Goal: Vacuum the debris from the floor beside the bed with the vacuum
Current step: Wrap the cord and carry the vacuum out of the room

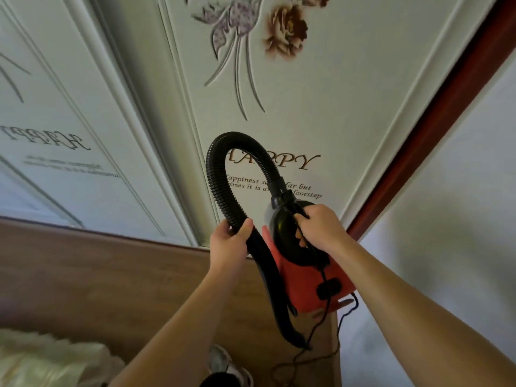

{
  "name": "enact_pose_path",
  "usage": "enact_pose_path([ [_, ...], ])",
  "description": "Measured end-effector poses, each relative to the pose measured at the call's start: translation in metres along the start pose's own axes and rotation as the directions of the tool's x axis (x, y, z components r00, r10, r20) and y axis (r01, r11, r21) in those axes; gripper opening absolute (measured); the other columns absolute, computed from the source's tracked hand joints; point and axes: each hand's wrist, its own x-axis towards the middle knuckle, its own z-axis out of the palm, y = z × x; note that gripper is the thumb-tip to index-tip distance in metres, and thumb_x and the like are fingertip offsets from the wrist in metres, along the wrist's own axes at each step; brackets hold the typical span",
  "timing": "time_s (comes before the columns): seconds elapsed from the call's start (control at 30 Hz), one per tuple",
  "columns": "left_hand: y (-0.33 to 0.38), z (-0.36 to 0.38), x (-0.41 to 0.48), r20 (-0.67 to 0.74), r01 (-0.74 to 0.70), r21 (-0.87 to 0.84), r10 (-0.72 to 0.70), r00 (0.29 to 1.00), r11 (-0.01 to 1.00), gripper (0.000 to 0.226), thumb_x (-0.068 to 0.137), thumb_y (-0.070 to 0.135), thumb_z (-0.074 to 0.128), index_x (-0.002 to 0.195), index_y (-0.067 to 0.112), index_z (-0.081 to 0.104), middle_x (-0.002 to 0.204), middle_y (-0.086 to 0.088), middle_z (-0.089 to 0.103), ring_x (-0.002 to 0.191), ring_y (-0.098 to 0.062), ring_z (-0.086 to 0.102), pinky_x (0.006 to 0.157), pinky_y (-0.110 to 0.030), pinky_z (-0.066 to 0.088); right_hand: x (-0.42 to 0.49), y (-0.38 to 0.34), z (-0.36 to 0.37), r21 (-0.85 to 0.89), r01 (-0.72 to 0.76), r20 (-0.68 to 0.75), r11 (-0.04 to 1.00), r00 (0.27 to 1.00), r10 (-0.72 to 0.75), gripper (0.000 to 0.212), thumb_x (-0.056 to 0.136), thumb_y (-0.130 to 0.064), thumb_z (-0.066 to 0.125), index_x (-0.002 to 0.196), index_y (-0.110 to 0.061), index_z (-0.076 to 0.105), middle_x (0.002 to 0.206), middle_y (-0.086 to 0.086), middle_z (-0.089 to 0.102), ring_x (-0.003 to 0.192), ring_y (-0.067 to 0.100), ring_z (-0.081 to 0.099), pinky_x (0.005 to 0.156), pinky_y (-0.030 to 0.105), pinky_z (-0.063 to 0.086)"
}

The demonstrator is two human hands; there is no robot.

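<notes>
I hold a small red and black vacuum [310, 277] in the air in front of a wardrobe. My right hand [321, 229] grips its black handle at the top. A black ribbed hose [220, 191] loops up from the vacuum's front and comes down to my left hand [230, 243], which grips it where it joins the smooth black nozzle [276, 300]. The nozzle points down toward the wooden floor [97, 275]. A thin black cord [321, 328] hangs from the vacuum. No debris shows on the visible floor.
White wardrobe doors [293, 101] with flower decals and the word HAPPY fill the background. A dark red frame [435, 118] and a white wall [446, 247] stand to the right. Pale bedding or plastic [47, 361] lies at the bottom left. A shoe [223, 364] shows below.
</notes>
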Motion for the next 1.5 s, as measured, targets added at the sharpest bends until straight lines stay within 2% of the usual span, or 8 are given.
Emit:
enact_pose_path([
  [0.23, -0.066, 0.007, 0.024, -0.069, 0.192, -0.13, -0.202, 0.977, 0.973, 0.011, 0.098, 0.023, 0.066, 0.1, 0.013, 0.069, 0.083, -0.001, 0.076, 0.092, -0.031, 0.074, 0.087, -0.052, 0.06, 0.046, 0.04, 0.037, -0.103, -0.04, 0.15, 0.994, 0.987, 0.055, 0.027, 0.101, -0.023, 0.051, 0.077, -0.018, 0.062, 0.07, 0.006, 0.072, 0.05, 0.018, 0.068, 0.058, 0.031, 0.055],
  [0.37, -0.106, 0.015, 0.046, -0.065, 0.294, -0.213, -0.314, 0.947, 0.932, 0.012, 0.099, 0.021, 0.064, 0.103, 0.011, 0.069, 0.08, 0.003, 0.076, 0.091, -0.026, 0.075, 0.085, -0.046, 0.062, 0.078, 0.065, 0.061, -0.19, -0.063, 0.216, 0.98, 0.971, 0.104, 0.028, 0.101, -0.024, 0.052, 0.076, -0.014, 0.061, 0.072, 0.009, 0.071, 0.05, 0.021, 0.069, 0.055, 0.029, 0.053],
  [0.57, -0.166, 0.02, 0.099, -0.061, 0.405, -0.248, -0.432, 0.9, 0.88, 0.017, 0.098, 0.021, 0.064, 0.112, 0.012, 0.069, 0.1, -0.006, 0.076, 0.089, -0.018, 0.076, 0.086, -0.045, 0.062, 0.137, 0.107, 0.1, -0.289, -0.098, 0.261, 0.952, 0.949, 0.177, 0.029, 0.101, -0.026, 0.053, 0.074, -0.014, 0.056, 0.077, 0.015, 0.07, 0.058, 0.028, 0.07, 0.063, 0.044, 0.059],
  [0.87, -0.281, 0.031, 0.191, -0.075, 0.454, -0.247, -0.484, 0.872, 0.856, 0.016, 0.098, 0.022, 0.064, 0.11, 0.013, 0.069, 0.089, 0.004, 0.077, 0.093, -0.019, 0.075, 0.091, -0.049, 0.059, 0.223, 0.199, 0.173, -0.348, -0.116, 0.319, 0.93, 0.918, 0.234, 0.029, 0.1, -0.029, 0.054, 0.079, -0.01, 0.058, 0.079, 0.017, 0.071, 0.062, 0.031, 0.07, 0.067, 0.049, 0.058],
  [1.03, -0.35, 0.04, 0.214, -0.155, 0.48, -0.271, -0.529, 0.834, 0.835, 0.014, 0.099, 0.024, 0.064, 0.107, 0.014, 0.069, 0.093, -0.001, 0.076, 0.096, -0.024, 0.074, 0.088, -0.047, 0.061, 0.254, 0.258, 0.213, -0.415, -0.048, 0.393, 0.909, 0.891, 0.227, 0.031, 0.1, -0.033, 0.053, 0.083, -0.008, 0.06, 0.082, 0.016, 0.071, 0.07, 0.032, 0.069, 0.071, 0.045, 0.055],
  [1.1, -0.378, 0.044, 0.223, -0.188, 0.478, -0.283, -0.537, 0.823, 0.832, 0.014, 0.099, 0.023, 0.064, 0.107, 0.013, 0.069, 0.092, -0.001, 0.075, 0.098, -0.026, 0.074, 0.087, -0.045, 0.061, 0.264, 0.284, 0.228, -0.433, -0.027, 0.413, 0.901, 0.882, 0.225, 0.031, 0.1, -0.034, 0.052, 0.083, -0.009, 0.06, 0.081, 0.015, 0.072, 0.069, 0.03, 0.07, 0.071, 0.042, 0.055],
  [1.33, -0.459, 0.051, 0.249, -0.284, 0.454, -0.303, -0.534, 0.796, 0.838, 0.015, 0.098, 0.027, 0.065, 0.105, 0.013, 0.067, 0.089, 0.0, 0.073, 0.093, -0.023, 0.074, 0.083, -0.046, 0.062, 0.294, 0.358, 0.28, -0.438, 0.029, 0.494, 0.898, 0.843, 0.213, 0.028, 0.099, -0.036, 0.052, 0.083, -0.015, 0.062, 0.08, 0.011, 0.071, 0.068, 0.027, 0.07, 0.073, 0.047, 0.059],
  [1.5, -0.5, 0.041, 0.264, -0.334, 0.444, -0.241, -0.503, 0.797, 0.863, 0.014, 0.097, 0.027, 0.067, 0.105, 0.016, 0.068, 0.095, -0.001, 0.074, 0.095, -0.022, 0.074, 0.086, -0.048, 0.061, 0.311, 0.39, 0.31, -0.435, 0.034, 0.505, 0.9, 0.836, 0.213, 0.026, 0.1, -0.032, 0.052, 0.079, -0.019, 0.059, 0.077, 0.011, 0.073, 0.061, 0.027, 0.071, 0.067, 0.047, 0.059],
])
